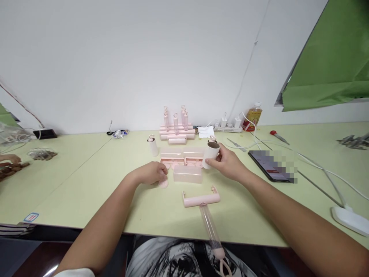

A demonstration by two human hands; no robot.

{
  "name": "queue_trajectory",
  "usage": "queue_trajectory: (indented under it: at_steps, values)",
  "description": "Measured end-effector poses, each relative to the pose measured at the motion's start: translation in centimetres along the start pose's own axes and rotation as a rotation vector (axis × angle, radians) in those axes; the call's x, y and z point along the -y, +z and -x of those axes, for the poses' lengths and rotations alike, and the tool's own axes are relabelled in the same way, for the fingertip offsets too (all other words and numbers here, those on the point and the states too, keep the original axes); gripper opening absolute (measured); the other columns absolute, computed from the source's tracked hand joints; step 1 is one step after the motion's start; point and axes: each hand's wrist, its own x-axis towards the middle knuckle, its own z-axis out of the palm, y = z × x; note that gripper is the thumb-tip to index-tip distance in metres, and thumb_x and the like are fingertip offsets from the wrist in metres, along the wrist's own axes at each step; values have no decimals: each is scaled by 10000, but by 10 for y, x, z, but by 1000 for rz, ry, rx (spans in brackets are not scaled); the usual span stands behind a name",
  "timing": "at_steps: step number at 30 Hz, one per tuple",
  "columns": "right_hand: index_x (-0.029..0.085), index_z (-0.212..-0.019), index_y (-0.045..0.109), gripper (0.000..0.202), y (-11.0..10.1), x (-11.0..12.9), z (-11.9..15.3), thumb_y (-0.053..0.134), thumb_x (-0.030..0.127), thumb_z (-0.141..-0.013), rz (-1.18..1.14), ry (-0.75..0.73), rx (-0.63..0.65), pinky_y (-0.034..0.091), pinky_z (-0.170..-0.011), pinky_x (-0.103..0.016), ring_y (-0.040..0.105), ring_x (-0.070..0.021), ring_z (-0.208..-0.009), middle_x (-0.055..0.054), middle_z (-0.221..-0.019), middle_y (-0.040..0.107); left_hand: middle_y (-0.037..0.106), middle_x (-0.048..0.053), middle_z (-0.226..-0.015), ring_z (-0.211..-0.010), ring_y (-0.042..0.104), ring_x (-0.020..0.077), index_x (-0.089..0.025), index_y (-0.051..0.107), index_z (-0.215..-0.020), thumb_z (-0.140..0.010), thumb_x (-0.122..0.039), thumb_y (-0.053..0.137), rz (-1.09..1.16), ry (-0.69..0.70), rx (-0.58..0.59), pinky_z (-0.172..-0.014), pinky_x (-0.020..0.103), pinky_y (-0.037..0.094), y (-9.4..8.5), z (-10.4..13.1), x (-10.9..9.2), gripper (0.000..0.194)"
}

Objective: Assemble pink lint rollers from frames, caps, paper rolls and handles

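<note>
My right hand is wrapped round a white lint roller refill, a hollow roll with a brown core, held tilted above the table. My left hand has its fingers curled together at a thin pink round disc, with the fingertips over its upper edge. Between the hands stand pink trays with round pink pieces in them, and a clear pinkish cover in front. Closer to me lies a pink lint roller handle with a clear stem, reaching over the table edge.
Pink lint rollers stand in a group by the wall. Another white roll stands left of the trays. Tweezers, a phone, cables, a power strip and a bottle lie right. Another person's hand shows far left.
</note>
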Motion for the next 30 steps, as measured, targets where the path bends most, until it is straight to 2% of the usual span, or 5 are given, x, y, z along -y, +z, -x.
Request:
queue_trajectory:
  at_steps: [5,14,19,23,30]
  values:
    - [199,-1206,560,498,1,3,1,626,416,-763,-4,2,-1,408,-570,-264,542,-161,-636,-17,-796,630,598,17,-701,-586,505,161,-205,627,-702,-617,-229,516,-106,-37,-98,-518,259,298,-6,5,6,142]
    - [192,-1196,591,504,1,2,0,624,448,-764,5,8,-46,406,-571,-268,521,-160,-632,-25,-809,640,651,56,-1088,-840,623,227,-256,633,-1054,-628,-315,590,-193,-113,-61,-619,272,401,-9,7,15,432]
    - [196,-1167,590,487,-1,4,0,624,463,-761,27,8,-28,389,-557,-264,518,-161,-623,-7,-755,617,658,27,-931,-731,587,207,-255,595,-847,-594,-277,580,-256,-117,-12,-550,268,344,-7,10,12,254]
    - [190,-1101,589,428,-5,5,0,613,446,-759,29,21,-16,371,-528,-258,517,-156,-587,-1,-721,610,601,26,-785,-631,499,177,-222,493,-723,-630,-263,533,-280,-116,-114,-527,275,273,-7,9,11,110]
    - [239,-1225,471,524,-5,2,0,620,378,-742,-12,2,-73,406,-557,-268,520,-144,-590,-21,-874,647,577,15,-749,-604,453,166,-217,453,-682,-584,-235,563,-301,-111,-35,-537,285,259,-4,8,11,149]
